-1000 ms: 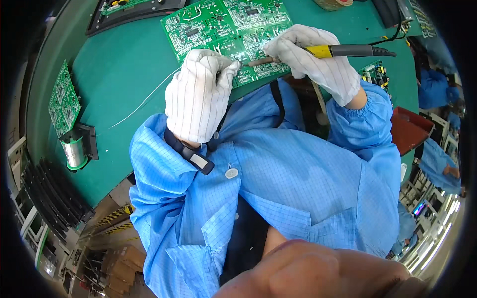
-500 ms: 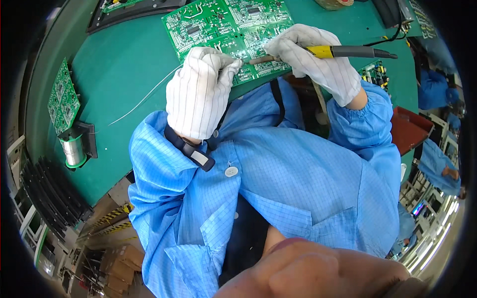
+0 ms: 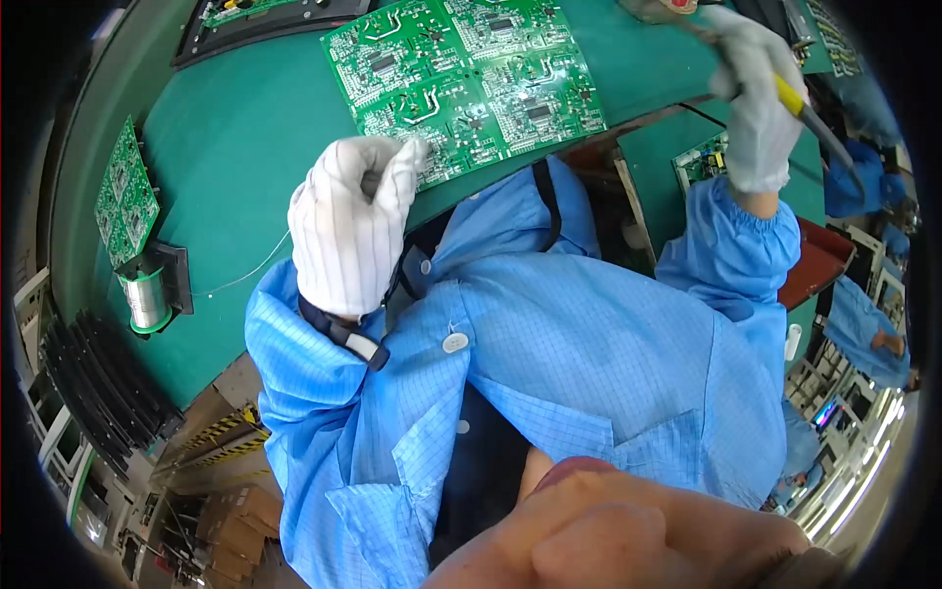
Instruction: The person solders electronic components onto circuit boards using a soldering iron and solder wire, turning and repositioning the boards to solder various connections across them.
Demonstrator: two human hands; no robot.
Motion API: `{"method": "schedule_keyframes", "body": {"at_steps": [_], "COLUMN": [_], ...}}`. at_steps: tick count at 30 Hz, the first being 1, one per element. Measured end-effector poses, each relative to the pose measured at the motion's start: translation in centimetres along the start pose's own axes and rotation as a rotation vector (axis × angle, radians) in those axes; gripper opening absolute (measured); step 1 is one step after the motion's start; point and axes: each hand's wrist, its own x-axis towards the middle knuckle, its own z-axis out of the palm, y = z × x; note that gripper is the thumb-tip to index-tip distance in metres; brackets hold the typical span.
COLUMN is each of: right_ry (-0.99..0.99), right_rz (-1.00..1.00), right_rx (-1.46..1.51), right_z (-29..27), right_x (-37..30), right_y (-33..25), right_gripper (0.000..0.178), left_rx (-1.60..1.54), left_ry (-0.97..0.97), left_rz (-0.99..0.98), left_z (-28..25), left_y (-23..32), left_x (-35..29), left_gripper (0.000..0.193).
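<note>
My left hand point(image 3: 351, 221), in a white striped glove, is pinched at the near edge of a green circuit board panel point(image 3: 471, 83). Thin solder wire point(image 3: 257, 268) runs to this hand from a spool point(image 3: 147, 300) on the left; its end at the fingertips is too small to make out. Off to the far right, my gloved right hand point(image 3: 760, 113) is closed round a soldering iron point(image 3: 789, 96) with a yellow and grey handle. The iron is clear of the panel, and its tip is blurred near a round container point(image 3: 655, 8) at the top edge.
Another green board point(image 3: 128, 196) stands upright behind the spool. A populated board point(image 3: 702, 162) lies below my right hand, near a red tray point(image 3: 816, 263). Black curved strips point(image 3: 103, 388) are stacked at the lower left. A black tray point(image 3: 275, 29) sits at the back.
My right hand has lifted the soldering iron off the panel and swung it far right and away. My left hand has drawn back left and nearer, and the solder wire hangs slacker.
</note>
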Motion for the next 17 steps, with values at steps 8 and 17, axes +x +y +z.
{"method": "schedule_keyframes", "body": {"at_steps": [8, 17], "right_ry": [0.063, -0.496], "right_rz": [-0.024, 0.282], "right_rx": [0.007, 0.197], "right_z": [-0.9, 0.6], "right_x": [0.3, -0.8], "right_y": [6.0, -3.6], "right_gripper": [0.035, 0.040], "left_rx": [-0.087, -0.071], "left_ry": [-0.131, 0.132], "left_rz": [0.209, 0.377], "left_z": [-0.2, 2.9], "left_y": [-1.2, -0.6], "left_x": [-1.7, -3.2], "left_gripper": [0.011, 0.030]}}
